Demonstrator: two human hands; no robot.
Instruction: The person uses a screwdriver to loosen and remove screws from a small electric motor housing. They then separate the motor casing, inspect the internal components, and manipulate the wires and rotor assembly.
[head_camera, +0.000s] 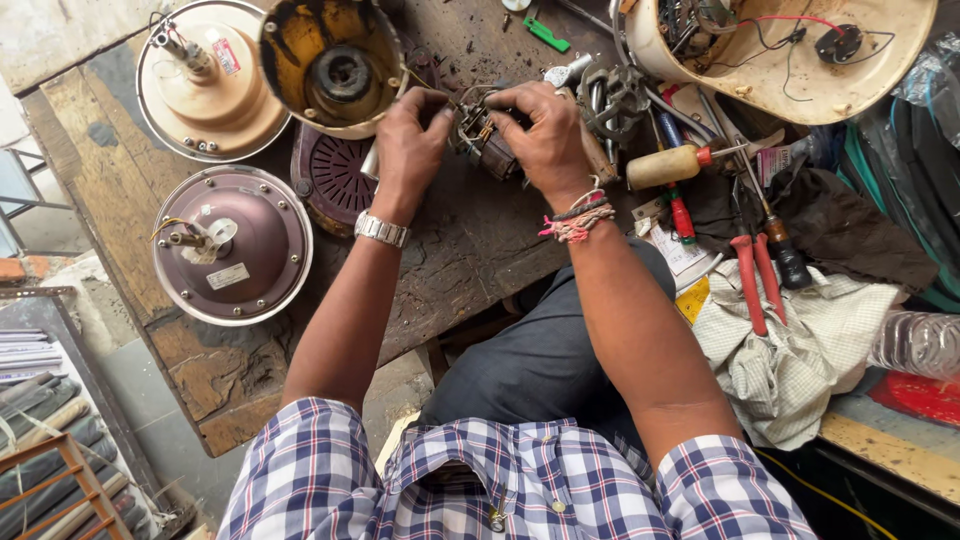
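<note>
Copper-wound motor (487, 140) is sitting mid-worktop (450, 250), just right of the maroon grille (335, 180); both hands' fingers, left (410, 140) and right (548, 135), are gripping it. Wiring is looking unfinished, housings (232, 245) lying open.

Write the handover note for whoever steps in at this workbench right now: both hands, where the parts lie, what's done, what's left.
Left hand: fingertips on the wires of the small motor winding.
Right hand: gripping the same winding from the other side, held just above the wooden workbench.
Parts: two round fan motor housings at the left, an open rusty housing shell above them, screwdriver and red-handled pliers at the right.
Done: housings opened, winding out.
Left: winding not yet back in any housing; wires are loose.
</note>
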